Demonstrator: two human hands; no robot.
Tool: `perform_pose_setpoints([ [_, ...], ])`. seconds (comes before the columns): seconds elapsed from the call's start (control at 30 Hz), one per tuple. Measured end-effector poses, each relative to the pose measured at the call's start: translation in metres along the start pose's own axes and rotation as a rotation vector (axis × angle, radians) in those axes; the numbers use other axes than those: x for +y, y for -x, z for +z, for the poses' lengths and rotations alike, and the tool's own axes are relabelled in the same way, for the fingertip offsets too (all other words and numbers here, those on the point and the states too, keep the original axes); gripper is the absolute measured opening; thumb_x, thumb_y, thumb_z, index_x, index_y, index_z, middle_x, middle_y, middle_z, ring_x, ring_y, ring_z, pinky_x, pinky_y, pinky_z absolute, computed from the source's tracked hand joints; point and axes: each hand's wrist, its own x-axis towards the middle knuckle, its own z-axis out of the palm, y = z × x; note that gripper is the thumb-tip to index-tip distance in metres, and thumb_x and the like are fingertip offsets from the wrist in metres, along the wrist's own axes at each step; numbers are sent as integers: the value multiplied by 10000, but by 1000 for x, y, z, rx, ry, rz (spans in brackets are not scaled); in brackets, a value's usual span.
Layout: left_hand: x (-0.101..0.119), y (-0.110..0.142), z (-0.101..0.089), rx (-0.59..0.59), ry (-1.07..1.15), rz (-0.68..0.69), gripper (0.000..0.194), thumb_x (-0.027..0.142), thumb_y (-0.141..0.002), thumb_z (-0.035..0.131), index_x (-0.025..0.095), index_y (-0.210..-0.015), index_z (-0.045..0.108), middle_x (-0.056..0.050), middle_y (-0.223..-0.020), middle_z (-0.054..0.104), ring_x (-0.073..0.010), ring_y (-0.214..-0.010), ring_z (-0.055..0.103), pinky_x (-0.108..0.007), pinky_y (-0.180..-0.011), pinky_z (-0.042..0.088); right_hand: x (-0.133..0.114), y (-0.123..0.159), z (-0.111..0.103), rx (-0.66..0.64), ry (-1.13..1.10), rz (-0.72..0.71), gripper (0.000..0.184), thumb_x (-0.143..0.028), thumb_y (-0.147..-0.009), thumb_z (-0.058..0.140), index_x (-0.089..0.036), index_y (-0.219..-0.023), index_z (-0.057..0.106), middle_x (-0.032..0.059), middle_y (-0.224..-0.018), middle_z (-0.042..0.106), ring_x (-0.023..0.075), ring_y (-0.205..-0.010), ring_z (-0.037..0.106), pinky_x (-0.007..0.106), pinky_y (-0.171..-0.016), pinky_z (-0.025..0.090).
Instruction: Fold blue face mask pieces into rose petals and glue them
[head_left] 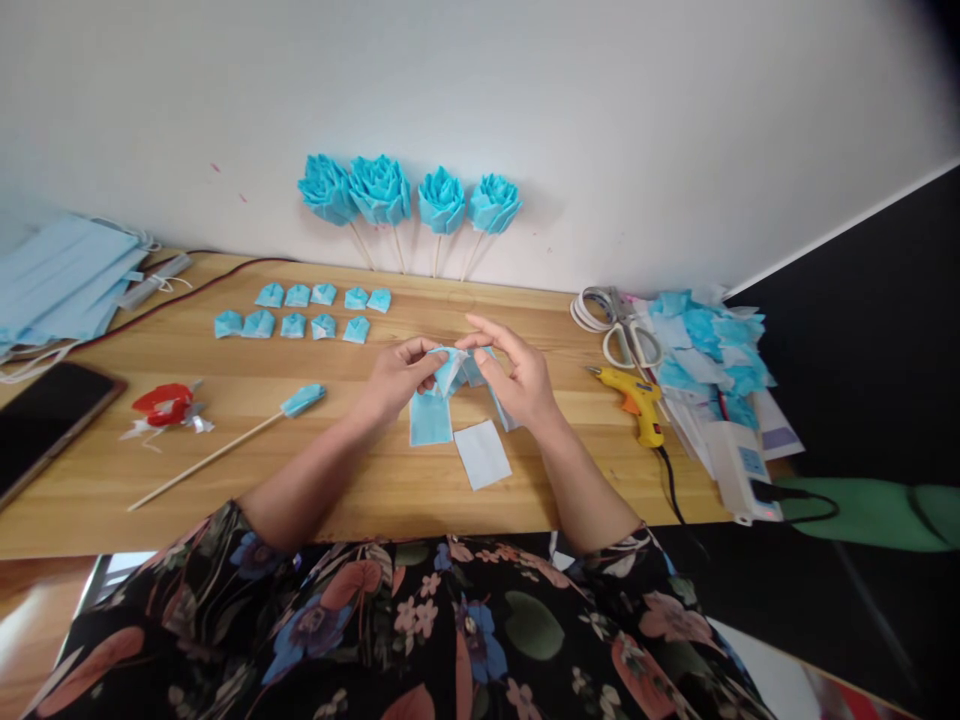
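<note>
My left hand (405, 378) pinches a partly folded light-blue fabric square (450, 370) between thumb and fingers, over the middle of the table. At its right side is my right hand (517, 375), fingers stretched out and apart, one fingertip at the top edge of the fabric. Beneath my hands lie a flat blue fabric square (431, 418) and a white-side-up square (483, 455). Another square is partly hidden under my right hand. To the left rests a wooden stick (217, 460) with a rolled blue bud (303, 400) on its end.
Several blue fabric roses (381, 190) on sticks lean against the wall. Folded petals (292, 326) lie in two rows. Masks (67, 275), a phone (52, 420) and red tape (165, 404) are left; scissors (634, 345), a yellow glue gun (634, 400), a power strip (742, 470) and scraps (709, 340) right.
</note>
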Motion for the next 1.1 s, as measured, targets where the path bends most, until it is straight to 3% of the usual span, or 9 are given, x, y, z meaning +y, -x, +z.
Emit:
perform_pose_setpoints([
  [0.37,-3,-1,0,-34,62,-32,272,414,-712,758,166,-732,650,25,-563,564,-91,-506,469,-244,-526,370,1,-1,2,48,160,-258,410,-181,-970,452,-310,-1346,553,-2,-999,767,206,-972,653,425,-911,514],
  [0.6,-2,-1,0,-96,136,-72,264,419,-736,740,172,-784,659,19,-575,573,-107,-527,518,-243,-535,394,2,0,2,56,194,-230,407,-203,-965,448,-313,-1340,563,1,-978,764,214,-983,657,443,-925,513],
  [0.73,-3,-1,0,-76,101,-61,281,434,-720,761,175,-757,657,24,-592,564,-99,-524,507,-243,-532,394,4,1,3,47,204,-250,415,-202,-961,454,-315,-1346,564,3,-979,763,215,-996,655,441,-925,512],
  [0.9,-5,-3,0,-61,97,-26,280,420,-698,777,168,-740,662,14,-640,590,-91,-541,487,-240,-532,397,2,3,3,16,151,-188,395,-254,-967,463,-323,-1339,574,10,-982,760,225,-1014,655,472,-959,510],
  [1.1,-1,-1,1,-21,143,-15,260,394,-704,776,174,-720,638,21,-628,590,-89,-541,496,-238,-535,398,6,1,1,128,-176,97,379,-365,-975,490,-306,-1343,561,49,-1159,718,211,-1075,665,442,-961,542],
])
